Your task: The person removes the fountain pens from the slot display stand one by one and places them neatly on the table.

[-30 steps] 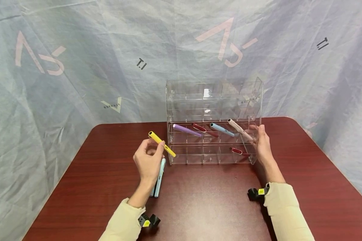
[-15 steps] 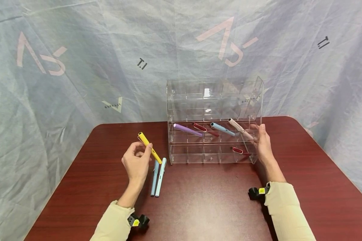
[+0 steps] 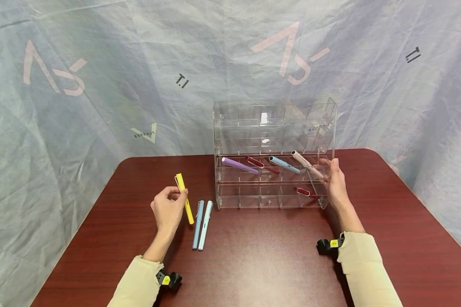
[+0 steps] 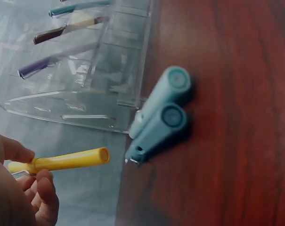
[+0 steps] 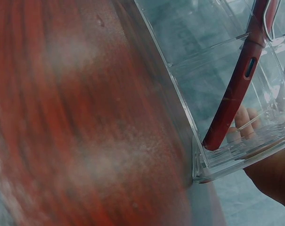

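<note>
My left hand pinches a yellow pen between thumb and fingers, its clip end up, left of the rack. In the left wrist view the yellow pen points its bare end toward two pens lying on the table: a grey-blue pen and a pale blue pen, side by side. My right hand grips the right side of the clear acrylic rack. Through that side wall, the right wrist view shows fingertips behind a dark red pen in the bottom tier.
A purple pen, a dark red pen, a light blue pen and a pale pink pen lean in one tier of the rack. The reddish wooden table meets a grey cloth backdrop behind.
My left hand has moved left and toward me from the rack's left corner, and the yellow pen has turned steeper. The two blue pens are now uncovered. My right hand stays on the rack.
</note>
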The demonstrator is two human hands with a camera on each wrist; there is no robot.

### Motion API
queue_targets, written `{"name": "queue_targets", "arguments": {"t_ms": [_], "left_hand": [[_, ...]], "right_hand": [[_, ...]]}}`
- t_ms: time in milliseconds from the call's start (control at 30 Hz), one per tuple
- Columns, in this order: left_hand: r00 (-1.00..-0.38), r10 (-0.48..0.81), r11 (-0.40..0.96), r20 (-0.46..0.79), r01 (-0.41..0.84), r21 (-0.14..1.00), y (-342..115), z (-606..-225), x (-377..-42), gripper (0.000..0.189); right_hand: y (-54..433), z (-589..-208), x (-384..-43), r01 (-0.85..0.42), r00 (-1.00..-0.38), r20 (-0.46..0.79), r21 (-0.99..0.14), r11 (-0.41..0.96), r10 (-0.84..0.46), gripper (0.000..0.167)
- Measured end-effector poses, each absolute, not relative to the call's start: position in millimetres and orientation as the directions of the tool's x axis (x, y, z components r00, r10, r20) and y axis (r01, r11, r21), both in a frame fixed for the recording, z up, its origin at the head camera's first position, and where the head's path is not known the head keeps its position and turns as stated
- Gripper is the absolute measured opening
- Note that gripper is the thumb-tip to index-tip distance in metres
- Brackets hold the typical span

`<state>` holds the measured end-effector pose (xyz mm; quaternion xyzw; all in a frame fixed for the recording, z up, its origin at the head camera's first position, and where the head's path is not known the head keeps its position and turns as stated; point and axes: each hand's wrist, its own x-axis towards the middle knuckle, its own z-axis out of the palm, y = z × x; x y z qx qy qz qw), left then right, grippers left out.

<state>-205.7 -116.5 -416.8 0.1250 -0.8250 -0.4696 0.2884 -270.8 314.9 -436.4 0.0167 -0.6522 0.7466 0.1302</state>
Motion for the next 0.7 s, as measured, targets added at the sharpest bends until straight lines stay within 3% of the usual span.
{"name": "queue_targets", "arguments": {"t_ms": [367, 700], "left_hand": [[-0.909, -0.396, 0.642, 0.13, -0.172, 0.747, -124.9, -430.8, -207.8, 0.019], [-0.95, -0.312, 0.647, 0.022, -0.196, 0.737, -128.2, -437.4, -208.1, 0.019]], "right_hand": [[314.6, -436.7, -271.3, -0.23, -0.963, 0.209, -0.966, -0.12, 0.17, 0.061], [315.4, -436.9, -271.9, -0.231, -0.965, 0.207, -0.963, -0.141, 0.164, 0.058]]}}
